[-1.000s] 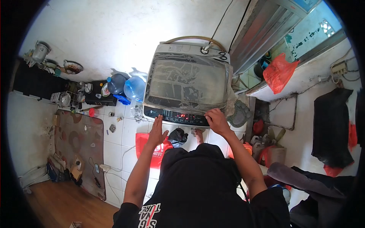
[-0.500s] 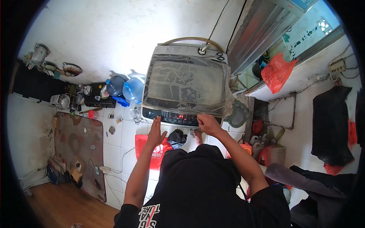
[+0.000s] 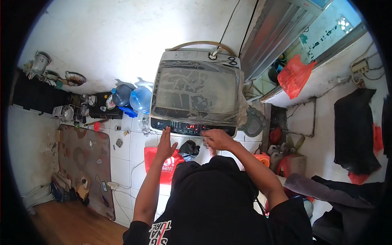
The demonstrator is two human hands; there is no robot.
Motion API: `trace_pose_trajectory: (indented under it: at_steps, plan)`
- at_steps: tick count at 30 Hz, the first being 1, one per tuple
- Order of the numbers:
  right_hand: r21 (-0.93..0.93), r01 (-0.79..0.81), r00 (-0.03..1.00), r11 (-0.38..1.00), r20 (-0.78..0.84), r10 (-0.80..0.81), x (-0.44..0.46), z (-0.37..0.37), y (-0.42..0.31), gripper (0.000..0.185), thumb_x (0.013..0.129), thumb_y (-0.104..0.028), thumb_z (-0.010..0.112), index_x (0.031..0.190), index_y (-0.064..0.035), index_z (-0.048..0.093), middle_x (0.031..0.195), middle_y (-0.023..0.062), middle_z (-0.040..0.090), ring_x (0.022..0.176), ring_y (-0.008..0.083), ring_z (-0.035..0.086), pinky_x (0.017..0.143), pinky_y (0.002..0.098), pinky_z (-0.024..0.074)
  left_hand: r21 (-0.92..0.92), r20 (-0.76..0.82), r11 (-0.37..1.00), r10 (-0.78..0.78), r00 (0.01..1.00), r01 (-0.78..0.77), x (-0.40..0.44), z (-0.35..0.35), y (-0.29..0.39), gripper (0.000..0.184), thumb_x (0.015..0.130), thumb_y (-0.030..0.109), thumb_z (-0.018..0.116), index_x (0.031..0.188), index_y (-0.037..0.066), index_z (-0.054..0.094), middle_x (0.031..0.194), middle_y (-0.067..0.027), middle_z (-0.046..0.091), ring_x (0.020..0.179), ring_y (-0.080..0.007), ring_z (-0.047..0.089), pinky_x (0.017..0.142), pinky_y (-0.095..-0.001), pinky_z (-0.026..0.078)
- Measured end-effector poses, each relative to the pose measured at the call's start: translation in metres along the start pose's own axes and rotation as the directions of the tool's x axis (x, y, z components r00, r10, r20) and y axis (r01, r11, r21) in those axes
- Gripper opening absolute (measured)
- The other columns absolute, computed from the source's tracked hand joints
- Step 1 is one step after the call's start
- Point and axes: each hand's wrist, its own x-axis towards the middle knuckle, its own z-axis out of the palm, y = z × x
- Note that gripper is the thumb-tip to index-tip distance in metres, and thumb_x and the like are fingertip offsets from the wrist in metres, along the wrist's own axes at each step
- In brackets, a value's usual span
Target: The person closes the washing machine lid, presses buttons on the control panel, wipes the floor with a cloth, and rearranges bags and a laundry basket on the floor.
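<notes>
Digits [image 3: 191, 126] reading 27 are lit red on the control panel [image 3: 158, 123] along the near edge of the washing machine [image 3: 198, 92], whose top is covered by clouded plastic film [image 3: 241, 102]; the panel's small print cannot be made out. The left hand [image 3: 165, 147] is held flat, fingers extended, at the panel's left part. The right hand [image 3: 217, 139] is curled at its near edge; whether anything is gripped or pressed cannot be told. "sav" is shown on the red bag [image 3: 168, 176], partly hidden by the left forearm [image 3: 149, 192]; the black shirt's [image 3: 216, 204] lettering, including "TURE", is cut off below.
</notes>
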Motion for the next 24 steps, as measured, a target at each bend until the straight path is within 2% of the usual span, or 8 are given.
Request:
trace_pose_trajectory:
  at_steps: [2, 8, 11, 13, 16, 18, 22, 24]
  plan:
    - [0.026, 0.243, 0.926, 0.97, -0.304, -0.223, -0.005, 0.005, 0.005, 0.029, 0.089, -0.029, 0.059, 0.099, -0.0029, 0.067, 0.093, 0.0195, 0.068, 0.09, 0.0385, 0.064, 0.082, 0.0471, 0.0493, 0.005, -0.01, 1.0, 0.008, 1.0, -0.008, -0.001, 0.001, -0.002, 0.088, 0.083, 0.016, 0.071, 0.15, -0.002, 0.018, 0.155, -0.0236, 0.023, 0.144, -0.041, 0.02, 0.117, -0.0443, 0.024]
    - [0.015, -0.136, 0.969, 0.991, 0.21, 0.13, -0.006, -0.017, -0.003, 0.029, 0.096, -0.029, 0.053, 0.105, -0.0047, 0.065, 0.095, 0.0186, 0.069, 0.092, 0.0367, 0.066, 0.08, 0.0412, 0.0512, -0.048, -0.102, 0.999, -0.013, 0.995, 0.008, 0.001, 0.005, 0.001, 0.067, 0.089, 0.015, 0.063, 0.146, 0.0, 0.031, 0.151, -0.0246, 0.031, 0.142, -0.041, 0.026, 0.116, -0.0446, 0.026]
    - [0.036, -0.134, 0.991, 0.99, 0.008, 0.134, -0.008, -0.002, 0.0, 0.019, 0.093, -0.013, 0.048, 0.094, -0.0027, 0.064, 0.089, 0.019, 0.067, 0.087, 0.0388, 0.065, 0.078, 0.0479, 0.0493, -0.156, -0.173, 0.988, -0.047, 0.984, 0.019, 0.012, 0.008, -0.006, 0.039, 0.094, 0.008, 0.052, 0.133, 0.002, 0.052, 0.137, -0.0255, 0.05, 0.133, -0.0406, 0.042, 0.111, -0.0437, 0.033]
    - [-0.01, 0.263, 0.79, 0.965, -0.572, -0.222, -0.004, 0.01, 0.001, 0.013, 0.086, -0.006, 0.048, 0.08, -0.0022, 0.059, 0.075, 0.0163, 0.063, 0.074, 0.0367, 0.064, 0.069, 0.0494, 0.0474, -0.291, -0.2, 0.955, -0.114, 0.973, 0.052, 0.013, -0.004, 0.016, 0.032, 0.095, 0.005, 0.047, 0.126, 0.002, 0.058, 0.128, -0.0249, 0.056, 0.126, -0.0405, 0.049, 0.108, -0.0424, 0.037]
    - [0.15, 0.034, 0.985, 0.988, -0.174, -0.007, -0.016, -0.014, 0.009, 0.017, 0.08, -0.002, 0.048, 0.088, -0.003, 0.062, 0.077, 0.0149, 0.064, 0.075, 0.0341, 0.065, 0.068, 0.047, 0.049, -0.352, -0.305, 0.934, -0.054, 0.951, -0.06, 0.017, -0.006, 0.036, 0.033, 0.096, 0.001, 0.039, 0.119, 0.003, 0.063, 0.114, -0.0184, 0.067, 0.108, -0.0331, 0.065, 0.093, -0.0377, 0.049]
    - [0.112, -0.009, 0.989, 0.994, -0.147, 0.025, -0.013, -0.015, 0.002, 0.021, 0.084, -0.007, 0.049, 0.098, -0.0051, 0.066, 0.083, 0.0156, 0.067, 0.078, 0.0325, 0.067, 0.069, 0.0434, 0.051, -0.779, -0.053, 0.608, -0.303, 0.952, 0.15, 0.016, 0.0, 0.056, 0.034, 0.098, 0.003, 0.037, 0.121, 0.003, 0.063, 0.116, -0.0133, 0.068, 0.1, -0.0241, 0.069, 0.085, -0.0344, 0.052]
    - [0.245, -0.017, 0.976, 0.969, -0.206, 0.069, 0.002, -0.015, -0.037, 0.041, 0.093, -0.024, 0.052, 0.127, -0.0022, 0.058, 0.116, 0.0206, 0.065, 0.108, 0.033, 0.062, 0.093, 0.0379, 0.0476, -0.933, 0.206, 0.214, -0.343, 0.916, 0.29, 0.024, 0.001, 0.106, 0.035, 0.103, 0.025, 0.044, 0.127, 0.003, 0.058, 0.113, -0.0099, 0.069, 0.094, -0.0211, 0.07, 0.08, -0.033, 0.055]
    - [0.186, 0.32, 0.926, 0.929, -0.269, -0.265, 0.012, -0.014, -0.06, 0.058, 0.094, -0.033, 0.053, 0.142, -0.001, 0.042, 0.143, 0.0204, 0.046, 0.134, 0.0349, 0.042, 0.111, 0.0462, 0.0292, -0.945, 0.306, 0.005, -0.34, 0.889, 0.327, 0.031, 0.003, 0.127, 0.055, 0.103, 0.044, 0.039, 0.136, 0.001, 0.047, 0.128, -0.0143, 0.06, 0.112, -0.0263, 0.062, 0.092, -0.0374, 0.052]
